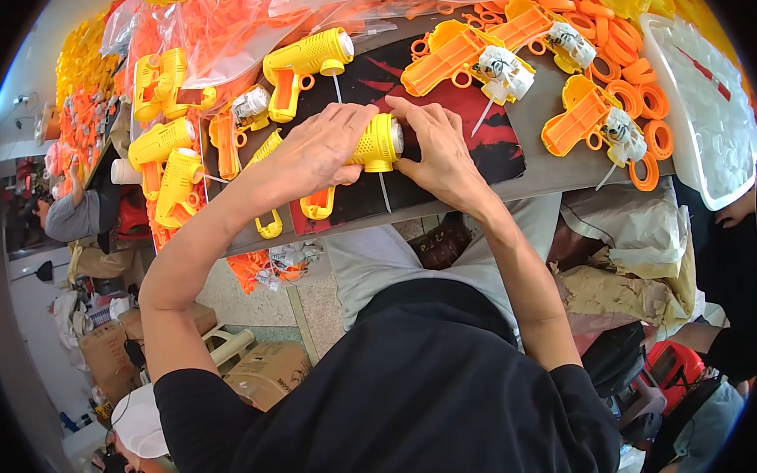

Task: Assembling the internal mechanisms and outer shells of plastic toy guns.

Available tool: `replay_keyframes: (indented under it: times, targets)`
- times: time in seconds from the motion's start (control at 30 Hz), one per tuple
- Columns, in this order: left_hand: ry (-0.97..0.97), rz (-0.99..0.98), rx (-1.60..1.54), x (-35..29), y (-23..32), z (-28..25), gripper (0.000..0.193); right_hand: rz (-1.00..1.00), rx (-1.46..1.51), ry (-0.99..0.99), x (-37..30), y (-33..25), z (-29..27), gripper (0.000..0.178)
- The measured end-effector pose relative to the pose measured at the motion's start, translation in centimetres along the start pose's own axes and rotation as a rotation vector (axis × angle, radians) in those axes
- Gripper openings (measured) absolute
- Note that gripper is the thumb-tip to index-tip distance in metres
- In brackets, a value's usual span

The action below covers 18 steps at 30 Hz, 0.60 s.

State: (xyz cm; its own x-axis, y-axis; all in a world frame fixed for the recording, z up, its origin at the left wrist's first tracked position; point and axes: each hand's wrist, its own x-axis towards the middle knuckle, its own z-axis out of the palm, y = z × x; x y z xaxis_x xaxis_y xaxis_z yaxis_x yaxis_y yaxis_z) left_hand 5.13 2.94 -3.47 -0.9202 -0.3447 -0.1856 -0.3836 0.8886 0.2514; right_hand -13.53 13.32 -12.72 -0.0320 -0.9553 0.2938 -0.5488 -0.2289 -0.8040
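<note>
Between my hands is a yellow toy gun point(377, 144) with a rounded, perforated body, a pale front end and a thin white strip hanging below it. My left hand point(327, 149) lies over its rear and top, fingers closed round it. At the front end, my right hand point(438, 152) grips with thumb and fingers. The gun's handle point(317, 205) points down toward me, partly covered by my left hand. Just beyond stands a similar yellow toy gun point(309, 60). Beside my left wrist lies a yellow shell half point(264, 148), partly hidden.
Right of the dark red-and-black mat point(511, 157) lie half-assembled orange guns point(574, 128) with white mechanisms, and orange rings point(657, 136). A white tray point(656, 68) of clear parts stands at the right edge. Yellow guns point(168, 149) crowd the left; plastic bags point(231, 30) lie behind.
</note>
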Motion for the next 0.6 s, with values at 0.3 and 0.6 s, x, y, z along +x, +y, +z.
replay_keyframes:
  times: [0.3,0.6]
  targets:
    - [-0.063,0.007,0.074,0.3,0.5,0.2,0.079,-0.007,0.0,0.03,0.1,0.2,0.1,0.079]
    - [-0.012,-0.025,-0.111,0.1,0.3,0.3,0.078,0.059,0.306,0.01,1.1,1.3,-1.6,0.045]
